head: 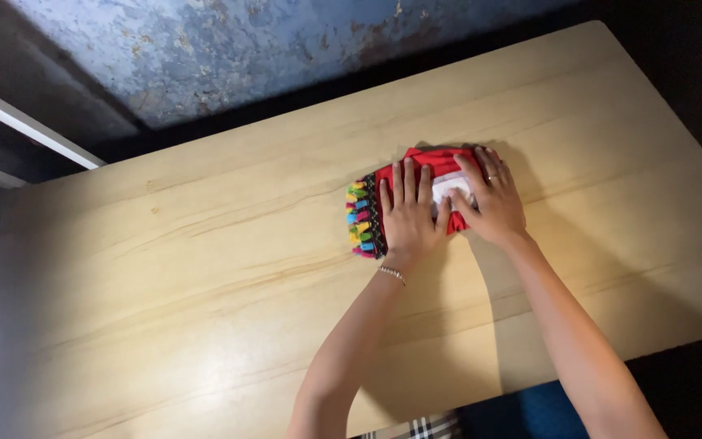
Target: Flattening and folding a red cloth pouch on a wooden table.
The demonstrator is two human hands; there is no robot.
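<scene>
L hand & R hand both flat, fingers spread, gripping nothing, pressing folded red cloth directly beneath; tassel fringe at L edge, prob lying near-to-far

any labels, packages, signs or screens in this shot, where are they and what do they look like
Label: one small white rectangular patch on the folded red cloth, between the left hand and right hand, partly covered by the fingers; too small to tell more.
Packages, signs, screens: none on the wooden table.
</scene>
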